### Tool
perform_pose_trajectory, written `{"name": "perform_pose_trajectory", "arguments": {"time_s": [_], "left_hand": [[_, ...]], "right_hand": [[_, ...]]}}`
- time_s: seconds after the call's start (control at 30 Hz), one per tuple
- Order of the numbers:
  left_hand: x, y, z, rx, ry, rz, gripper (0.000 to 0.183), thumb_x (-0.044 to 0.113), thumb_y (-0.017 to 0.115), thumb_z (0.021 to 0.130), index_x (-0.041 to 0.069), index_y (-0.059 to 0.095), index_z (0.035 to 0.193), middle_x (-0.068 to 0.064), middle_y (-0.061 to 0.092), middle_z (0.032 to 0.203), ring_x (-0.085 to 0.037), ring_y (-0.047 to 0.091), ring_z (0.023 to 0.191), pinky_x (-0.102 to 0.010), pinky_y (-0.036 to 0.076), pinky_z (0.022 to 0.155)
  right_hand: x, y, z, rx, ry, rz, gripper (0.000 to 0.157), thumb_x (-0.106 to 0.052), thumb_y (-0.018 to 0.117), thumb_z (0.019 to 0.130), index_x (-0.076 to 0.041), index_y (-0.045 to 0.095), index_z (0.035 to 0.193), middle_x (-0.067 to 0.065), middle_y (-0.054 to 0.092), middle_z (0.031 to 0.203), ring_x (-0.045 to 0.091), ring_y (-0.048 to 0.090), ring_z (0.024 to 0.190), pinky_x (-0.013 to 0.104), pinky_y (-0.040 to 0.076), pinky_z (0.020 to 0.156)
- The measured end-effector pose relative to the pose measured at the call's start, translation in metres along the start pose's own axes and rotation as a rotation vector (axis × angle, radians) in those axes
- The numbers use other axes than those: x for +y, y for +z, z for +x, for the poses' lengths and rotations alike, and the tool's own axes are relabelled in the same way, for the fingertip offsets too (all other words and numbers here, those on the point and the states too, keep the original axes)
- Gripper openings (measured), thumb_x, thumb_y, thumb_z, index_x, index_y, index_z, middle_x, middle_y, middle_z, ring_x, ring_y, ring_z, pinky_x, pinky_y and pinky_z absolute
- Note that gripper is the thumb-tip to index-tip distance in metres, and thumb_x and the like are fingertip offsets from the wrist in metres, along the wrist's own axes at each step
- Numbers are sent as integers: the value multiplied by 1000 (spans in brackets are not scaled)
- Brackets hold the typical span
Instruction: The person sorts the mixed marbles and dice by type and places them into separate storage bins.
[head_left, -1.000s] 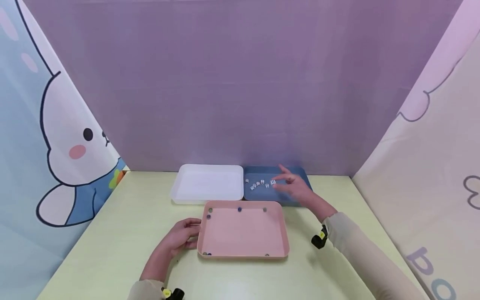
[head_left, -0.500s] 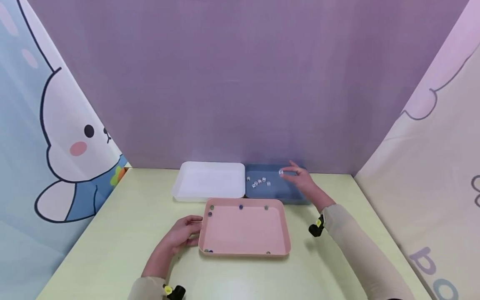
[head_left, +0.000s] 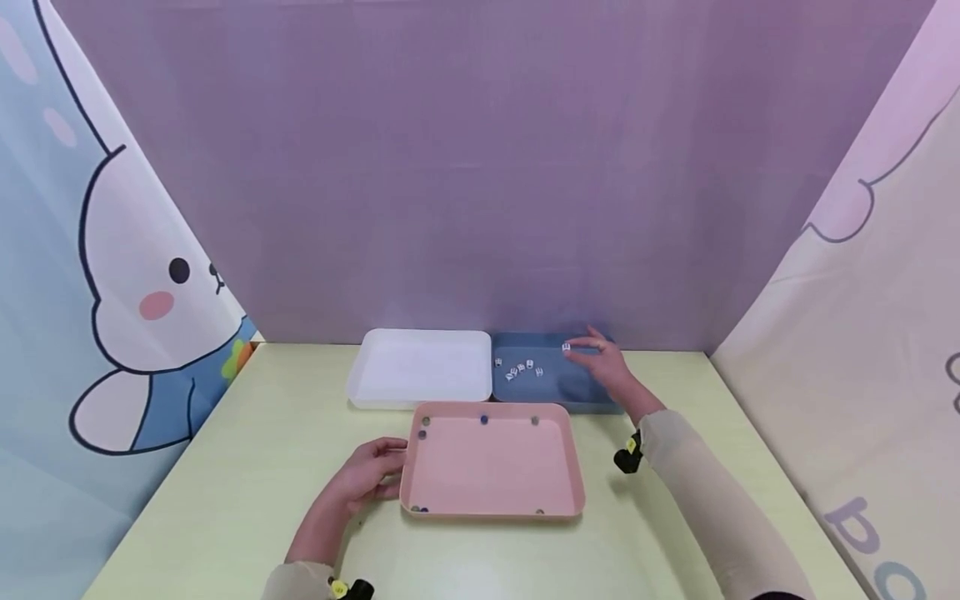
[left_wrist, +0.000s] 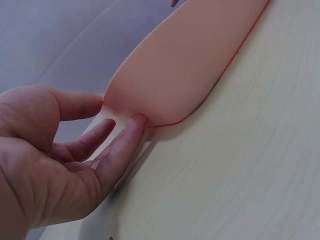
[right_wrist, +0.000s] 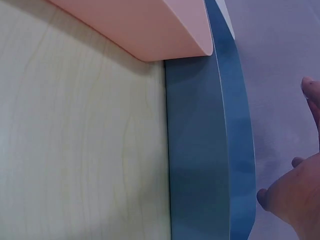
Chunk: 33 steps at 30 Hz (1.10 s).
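Note:
My right hand [head_left: 607, 367] is over the right part of the blue tray [head_left: 592, 397], pinching a small white die [head_left: 566, 347] between thumb and fingertip. Several more white dice [head_left: 521, 367] lie in that tray, left of the hand. In the right wrist view, only part of the right hand [right_wrist: 295, 190] shows, at the right edge; the die is out of sight there. My left hand [head_left: 363, 477] touches the left side of the pink tray [head_left: 491, 462] with relaxed fingers. Up close, the fingertips [left_wrist: 135, 120] rest against the pink tray's outer wall [left_wrist: 160, 75].
A white tray [head_left: 420, 367] stands left of the blue one, against the purple backdrop [head_left: 480, 167]. Small round beads, such as a dark blue one [head_left: 484, 419], lie along the pink tray's edges. The trays share a pale wood-grain table [head_left: 480, 567]; printed cloths hang at both sides.
My right hand has lifted a die off the blue tray, moving slightly back and to the right. My left hand keeps its place at the pink tray.

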<state>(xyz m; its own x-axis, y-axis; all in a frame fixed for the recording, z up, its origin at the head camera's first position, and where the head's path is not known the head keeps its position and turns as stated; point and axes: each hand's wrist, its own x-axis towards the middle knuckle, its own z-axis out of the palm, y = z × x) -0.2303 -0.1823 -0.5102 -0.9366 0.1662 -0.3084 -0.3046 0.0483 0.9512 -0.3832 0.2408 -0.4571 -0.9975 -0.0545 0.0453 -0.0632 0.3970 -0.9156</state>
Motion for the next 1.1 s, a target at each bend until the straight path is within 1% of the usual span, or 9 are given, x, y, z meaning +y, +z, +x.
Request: {"name": "perform_pose_trajectory", "arguments": {"time_s": [0.2, 0.43, 0.57, 0.77, 0.93, 1.1], "left_hand": [[1, 1, -1, 3, -1, -4, 42, 13, 59, 97, -7, 48, 131, -20, 60, 116, -26, 63, 93, -41, 58, 71], [2, 2, -1, 2, -3, 0, 42, 14, 60, 96, -7, 49, 131, -19, 59, 116, -25, 63, 92, -42, 58, 70], [3, 3, -3, 2, -7, 3, 41, 14, 60, 96, -6, 49, 131, -19, 60, 115, -25, 63, 92, -42, 58, 70], [2, 4, -3, -4, -9, -3, 42, 14, 60, 97, -6, 49, 131, -19, 61, 115, -25, 64, 91, -41, 58, 70], [-1, 4, -1, -9, -6, -4, 42, 15, 60, 97, -6, 48, 131, -19, 61, 115, -25, 63, 91, -42, 58, 69], [-2, 4, -1, -11, -5, -2, 43, 15, 60, 97, -6, 48, 131, -19, 60, 116, -26, 63, 93, -42, 58, 70]], "right_hand": [[9, 0, 3, 24, 11, -10, 44, -30, 75, 87, -1, 67, 120, 9, 17, 160, 36, 6, 145, 55, 24, 111], [19, 0, 4, 2, 36, 3, 47, -32, 75, 87, -2, 66, 122, 8, 14, 161, 35, 2, 146, 56, 23, 111], [24, 2, 4, -3, 49, 10, 47, -33, 75, 87, -3, 66, 122, 8, 14, 161, 35, 2, 146, 57, 24, 110], [23, 2, 2, -16, 82, -2, 50, -38, 73, 87, -6, 65, 125, 8, 13, 161, 35, 4, 146, 58, 26, 109], [24, 0, 1, -16, 92, 5, 53, -40, 73, 87, -6, 65, 126, 7, 13, 161, 35, 4, 146, 59, 23, 110], [27, 0, 0, -8, 100, 18, 52, -40, 72, 87, -6, 64, 126, 6, 14, 161, 34, 4, 146, 58, 23, 110]]}}
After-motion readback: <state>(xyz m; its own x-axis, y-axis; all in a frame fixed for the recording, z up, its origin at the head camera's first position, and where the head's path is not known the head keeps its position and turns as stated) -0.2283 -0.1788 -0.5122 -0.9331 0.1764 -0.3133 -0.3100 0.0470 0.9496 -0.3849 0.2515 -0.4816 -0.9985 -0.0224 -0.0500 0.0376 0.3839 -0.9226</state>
